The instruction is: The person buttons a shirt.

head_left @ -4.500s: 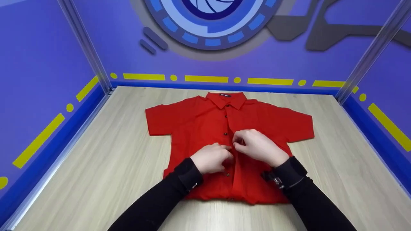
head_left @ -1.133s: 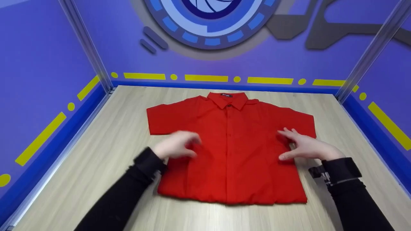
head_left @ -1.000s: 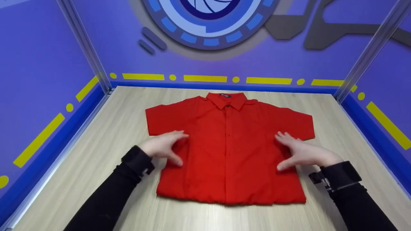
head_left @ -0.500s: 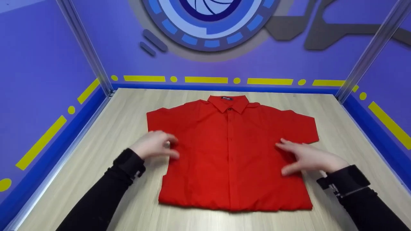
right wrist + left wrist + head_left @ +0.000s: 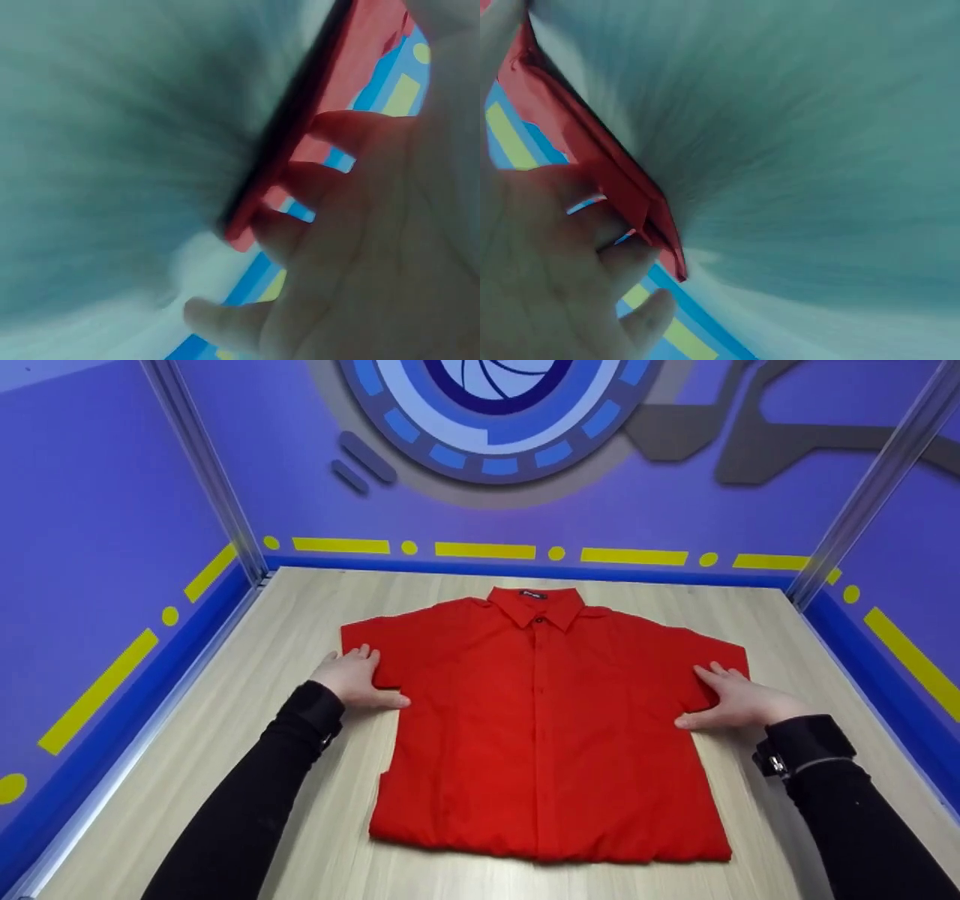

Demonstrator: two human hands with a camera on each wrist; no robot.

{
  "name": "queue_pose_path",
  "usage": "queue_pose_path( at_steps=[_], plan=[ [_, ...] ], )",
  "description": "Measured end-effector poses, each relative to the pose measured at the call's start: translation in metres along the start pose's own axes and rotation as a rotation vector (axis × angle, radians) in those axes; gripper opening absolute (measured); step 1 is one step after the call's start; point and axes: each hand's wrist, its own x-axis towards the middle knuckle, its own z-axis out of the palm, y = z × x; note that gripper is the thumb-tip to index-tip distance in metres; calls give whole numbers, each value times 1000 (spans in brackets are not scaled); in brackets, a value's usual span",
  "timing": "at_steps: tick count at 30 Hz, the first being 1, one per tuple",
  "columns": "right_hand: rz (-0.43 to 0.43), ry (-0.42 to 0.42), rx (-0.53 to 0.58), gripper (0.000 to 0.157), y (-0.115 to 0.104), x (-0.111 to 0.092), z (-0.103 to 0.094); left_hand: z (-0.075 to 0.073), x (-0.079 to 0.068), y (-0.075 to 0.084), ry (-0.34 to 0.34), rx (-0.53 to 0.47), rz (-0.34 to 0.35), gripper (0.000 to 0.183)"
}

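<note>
A red short-sleeved button-up shirt [image 5: 480,720] lies front up in the head view, its collar [image 5: 536,604] toward the back wall. Its front placket runs straight down the middle, and the near edge looks rounded and puffy. My left hand [image 5: 356,679] rests on the left sleeve, fingers spread on the cloth and thumb at the shirt's side. On the opposite sleeve lies my right hand [image 5: 739,697], likewise with fingers extended. The left wrist view shows the sleeve edge [image 5: 622,180] under the fingertips; the right wrist view shows fingers along the other sleeve edge [image 5: 277,150].
The shirt lies on a light wood-grain table [image 5: 285,607]. Blue-purple panels [image 5: 247,465] with yellow markings enclose it at the back and both sides. Metal posts [image 5: 202,465] stand at the two rear corners.
Both hands were at the middle placket, which was partly parted and showed buttons. It now lies closed. The hands have moved apart, out past the shirt's sides and up onto the sleeves.
</note>
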Motion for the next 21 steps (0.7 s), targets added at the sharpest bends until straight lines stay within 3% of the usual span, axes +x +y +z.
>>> queue_pose_path(
  at_steps=[5, 9, 15, 21],
  plan=[
    [54, -29, -37, 119, -8, -9, 1, -3, -8, 4, -16, 45, -27, 120],
    [82, -67, -79, 124, -17, -14, 1, -11, -15, 11, -52, 22, -14, 117],
    [-3, -65, -71, 123, -28, -16, 6, -12, -23, 27, -86, -88, 45, 111],
    [-12, -92, -53, 125, -28, -12, 6, -10, -20, 27, -113, -66, 29, 113]
  ],
)
